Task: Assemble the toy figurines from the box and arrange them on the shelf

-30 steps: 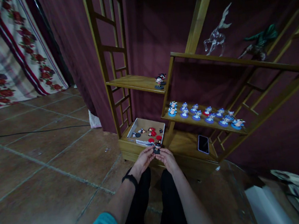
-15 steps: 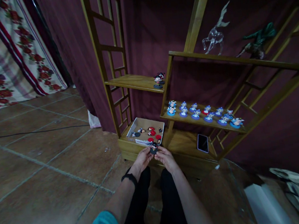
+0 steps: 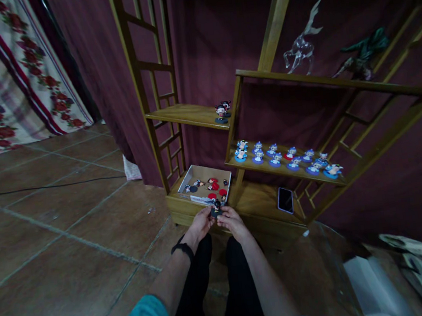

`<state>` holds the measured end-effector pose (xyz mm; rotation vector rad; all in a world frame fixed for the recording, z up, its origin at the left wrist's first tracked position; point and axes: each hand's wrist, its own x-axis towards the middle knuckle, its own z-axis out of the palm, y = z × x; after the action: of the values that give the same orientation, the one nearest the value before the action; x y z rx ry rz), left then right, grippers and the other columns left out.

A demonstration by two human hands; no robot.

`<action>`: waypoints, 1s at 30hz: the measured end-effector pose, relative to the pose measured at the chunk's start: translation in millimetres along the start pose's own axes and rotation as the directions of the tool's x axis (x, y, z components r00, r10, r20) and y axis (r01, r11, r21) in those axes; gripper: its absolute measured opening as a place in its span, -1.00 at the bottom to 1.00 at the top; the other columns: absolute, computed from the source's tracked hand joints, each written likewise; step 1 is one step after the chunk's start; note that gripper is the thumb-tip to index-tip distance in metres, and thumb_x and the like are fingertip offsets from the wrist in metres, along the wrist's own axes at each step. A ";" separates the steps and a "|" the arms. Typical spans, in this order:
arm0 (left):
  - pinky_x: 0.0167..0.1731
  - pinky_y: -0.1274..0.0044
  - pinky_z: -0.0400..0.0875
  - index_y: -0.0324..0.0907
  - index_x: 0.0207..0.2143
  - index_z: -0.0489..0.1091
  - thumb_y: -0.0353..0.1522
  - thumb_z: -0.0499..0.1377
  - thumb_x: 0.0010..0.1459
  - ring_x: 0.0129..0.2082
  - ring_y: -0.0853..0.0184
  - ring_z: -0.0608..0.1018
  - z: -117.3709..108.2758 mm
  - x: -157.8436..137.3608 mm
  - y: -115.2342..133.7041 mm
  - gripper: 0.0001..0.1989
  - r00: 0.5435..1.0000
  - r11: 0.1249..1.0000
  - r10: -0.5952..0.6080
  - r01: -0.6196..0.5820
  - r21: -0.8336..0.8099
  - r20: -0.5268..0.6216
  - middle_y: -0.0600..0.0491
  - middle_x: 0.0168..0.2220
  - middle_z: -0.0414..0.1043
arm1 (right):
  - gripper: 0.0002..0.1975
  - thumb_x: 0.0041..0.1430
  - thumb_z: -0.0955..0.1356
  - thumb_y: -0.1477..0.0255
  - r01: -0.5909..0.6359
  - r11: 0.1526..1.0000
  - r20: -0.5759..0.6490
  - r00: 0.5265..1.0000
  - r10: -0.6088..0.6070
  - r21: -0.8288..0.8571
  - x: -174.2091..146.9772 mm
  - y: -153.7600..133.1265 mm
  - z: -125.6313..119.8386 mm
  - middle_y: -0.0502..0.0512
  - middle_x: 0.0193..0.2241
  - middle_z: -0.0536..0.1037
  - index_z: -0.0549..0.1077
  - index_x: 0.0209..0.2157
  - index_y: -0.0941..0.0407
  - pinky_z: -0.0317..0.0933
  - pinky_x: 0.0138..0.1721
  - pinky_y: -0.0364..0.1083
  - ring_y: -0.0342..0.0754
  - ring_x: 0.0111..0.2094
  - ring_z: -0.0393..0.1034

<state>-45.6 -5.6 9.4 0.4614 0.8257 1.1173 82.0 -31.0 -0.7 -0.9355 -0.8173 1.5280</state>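
Observation:
Between my two hands, just in front of the box, is a small black-haired figurine (image 3: 216,208) on a dark round base. My left hand (image 3: 202,221) grips it from the left side, fingers closed at the base. From the right, my right hand (image 3: 231,219) pinches the same base. Right behind it, the open cardboard box (image 3: 187,194) holds several loose figurines with red and dark bases. Two similar black-haired figurines (image 3: 221,113) stand on the small upper left shelf (image 3: 182,114), close to its right end.
Several blue and white figurines (image 3: 276,159) stand in rows on the middle shelf (image 3: 251,165). A phone (image 3: 285,200) lies on the lowest board. Above are a clear glass deer (image 3: 300,52) and a green statue (image 3: 367,51). A white box (image 3: 368,282) sits on the floor at right.
The figurine has turned slightly between my fingers. Both hands stay in nearly the same place, and the view has shifted a little.

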 end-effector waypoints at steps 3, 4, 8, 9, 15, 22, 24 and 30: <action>-0.70 0.72 0.25 -0.29 -0.47 0.37 -0.44 0.13 0.07 -0.68 0.55 0.35 2.4 -0.9 0.9 -0.91 1.000 1.000 -0.005 0.005 0.002 -0.002 0.06 -0.60 0.35 | -0.53 -0.32 0.49 0.43 -0.001 1.000 0.004 1.000 0.001 -0.016 -0.8 0.4 1.0 -0.08 -0.51 0.48 0.32 -0.29 0.11 0.29 -0.46 -0.17 -0.18 -0.52 0.41; -0.70 0.73 0.25 -0.29 -0.48 0.37 -0.44 0.14 0.06 -0.69 0.55 0.34 2.6 -0.5 0.9 -0.90 1.000 1.000 -0.007 0.007 0.002 -0.003 0.07 -0.60 0.35 | -0.53 -0.32 0.49 0.43 0.000 1.000 0.006 1.000 0.000 -0.018 -1.2 0.5 1.2 -0.07 -0.51 0.48 0.31 -0.29 0.11 0.28 -0.46 -0.17 -0.17 -0.52 0.41; -0.74 0.73 0.22 -0.29 -0.49 0.35 -0.43 0.14 0.06 -0.73 0.58 0.28 0.3 3.4 -0.5 -0.89 1.000 1.000 -0.028 0.028 0.012 0.010 0.10 -0.64 0.31 | -0.55 -0.29 0.48 0.42 0.022 0.999 0.011 1.000 -0.021 -0.029 -2.1 2.5 1.4 -0.07 -0.50 0.49 0.29 -0.29 0.11 0.27 -0.48 -0.19 -0.17 -0.51 0.42; -0.75 0.73 0.21 -0.29 -0.49 0.34 -0.42 0.14 0.07 -0.74 0.58 0.27 -0.6 4.5 -1.1 -0.89 0.999 0.999 -0.034 0.034 0.015 0.017 0.10 -0.65 0.30 | -0.55 -0.28 0.47 0.42 0.025 0.999 0.010 1.000 -0.024 -0.033 -1.6 3.3 1.3 -0.07 -0.50 0.49 0.29 -0.29 0.11 0.27 -0.48 -0.19 -0.18 -0.52 0.42; -0.73 0.72 0.24 -0.29 -0.46 0.33 -0.45 0.10 0.09 -0.74 0.57 0.29 -2.0 5.9 -2.5 -0.91 1.000 1.000 -0.027 0.027 0.004 0.010 0.10 -0.64 0.31 | -0.54 -0.32 0.48 0.41 0.006 0.999 -0.036 0.999 -0.008 -0.037 5.4 5.6 -0.2 -0.09 -0.54 0.48 0.31 -0.30 0.12 0.26 -0.52 -0.21 -0.20 -0.56 0.39; -0.58 0.67 0.39 -0.28 -0.41 0.34 -0.47 0.11 0.09 -0.63 0.50 0.45 -3.6 3.8 -2.2 -0.95 0.999 1.000 0.020 -0.019 -0.005 0.028 0.03 -0.55 0.41 | -0.55 -0.32 0.49 0.41 0.004 0.998 -0.073 0.997 0.001 0.066 3.3 -2.6 1.5 -0.03 -0.50 0.50 0.40 -0.28 0.15 0.27 -0.50 -0.20 -0.21 -0.54 0.38; -0.54 0.65 0.40 -0.28 -0.40 0.35 -0.47 0.12 0.08 -0.60 0.48 0.47 -4.7 3.9 -2.7 -0.96 0.999 1.000 0.029 -0.029 0.001 0.032 0.02 -0.53 0.43 | -0.56 -0.30 0.48 0.40 0.003 0.996 -0.088 0.996 0.005 0.087 1.8 -3.9 1.7 -0.02 -0.48 0.51 0.41 -0.27 0.15 0.28 -0.48 -0.20 -0.21 -0.53 0.39; -0.49 0.64 0.42 -0.31 -0.31 0.39 -0.49 0.13 0.06 -0.55 0.47 0.49 -6.5 4.2 -3.2 -0.90 0.996 1.000 0.022 -0.022 0.005 0.090 -0.03 -0.46 0.47 | -0.57 -0.23 0.47 0.36 0.012 0.994 -0.084 0.996 -0.003 0.112 1.6 -1.8 -2.2 0.00 -0.51 0.53 0.42 -0.24 0.15 0.29 -0.44 -0.19 -0.18 -0.49 0.41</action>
<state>-47.9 -3.5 1.6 0.5236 0.7471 1.1067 84.7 -29.1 -0.2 -0.9065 -0.6677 1.5022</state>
